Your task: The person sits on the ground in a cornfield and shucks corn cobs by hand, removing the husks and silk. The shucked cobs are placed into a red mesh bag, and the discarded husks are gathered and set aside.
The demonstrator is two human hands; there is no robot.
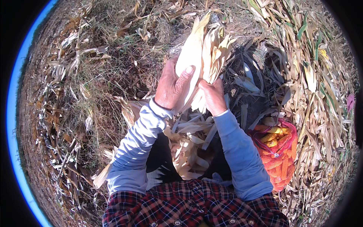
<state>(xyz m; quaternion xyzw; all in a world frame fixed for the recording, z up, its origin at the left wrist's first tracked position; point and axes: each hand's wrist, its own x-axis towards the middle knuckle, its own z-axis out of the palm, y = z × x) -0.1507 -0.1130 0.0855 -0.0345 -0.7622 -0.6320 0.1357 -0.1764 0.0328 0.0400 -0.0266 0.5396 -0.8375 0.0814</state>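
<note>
A long ear of corn in pale dry husk (189, 54) points away from me, tilted slightly to the right. Wrapped around its left side is my left hand (173, 83), the thumb lying across the husk. My right hand (212, 93) grips a bunch of dry husk leaves (217, 54) beside the ear, at their lower end. The leaves fan out past my fist. Whatever kernels lie inside are hidden by the husk, and the right fingertips are mostly covered.
Loose husks (188, 153) lie between my legs. A red mesh bag (276, 159) of orange-yellow husked corn cobs stands to my right. Beyond it runs a long heap of dry corn stalks (309, 85). Dry grass (113, 73) and stalk litter cover the ground on the left.
</note>
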